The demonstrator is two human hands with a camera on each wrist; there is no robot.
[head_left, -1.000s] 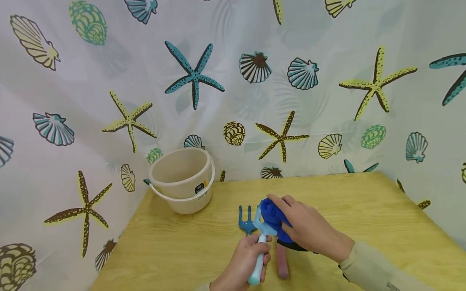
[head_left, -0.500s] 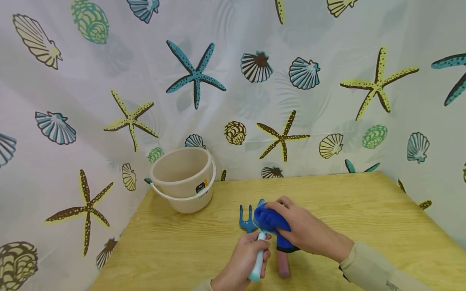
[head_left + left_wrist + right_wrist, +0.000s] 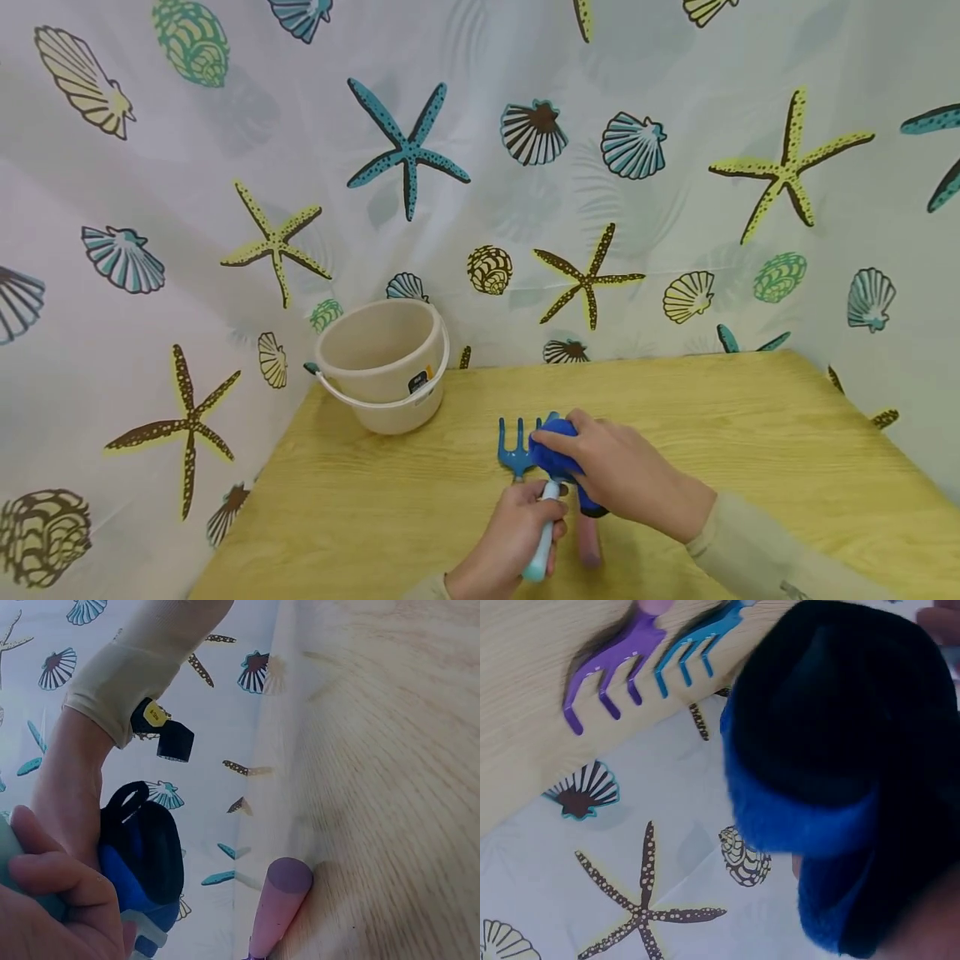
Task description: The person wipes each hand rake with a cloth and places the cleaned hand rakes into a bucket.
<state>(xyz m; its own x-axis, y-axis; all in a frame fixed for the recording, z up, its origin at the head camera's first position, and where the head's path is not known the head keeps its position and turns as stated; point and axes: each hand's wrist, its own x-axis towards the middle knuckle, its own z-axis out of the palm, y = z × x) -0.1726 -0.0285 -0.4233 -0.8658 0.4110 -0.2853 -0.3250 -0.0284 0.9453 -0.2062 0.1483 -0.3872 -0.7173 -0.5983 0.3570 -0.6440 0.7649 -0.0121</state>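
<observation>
My left hand (image 3: 506,533) grips the pale blue handle of a small garden fork (image 3: 537,565), held tilted above the table. My right hand (image 3: 633,475) holds a bunched blue cloth (image 3: 552,454) with black trim around the fork's head, which is mostly hidden; a blue tip pokes out above. In the left wrist view a black loop shows on the cloth (image 3: 142,877). Just behind my left hand lies a blue garden fork (image 3: 516,458). Below my right hand a pink handle (image 3: 588,543) rests on the table; the right wrist view shows a purple fork head (image 3: 619,664).
A beige bucket (image 3: 382,367) with a white bail handle stands at the table's back left. The wood-look table (image 3: 360,517) ends at a hanging curtain (image 3: 450,200) printed with shells and starfish at the back and sides.
My right hand has shifted the cloth over the fork's head, covering more of its prongs. The left hand keeps its grip on the handle. The view has shifted slightly.
</observation>
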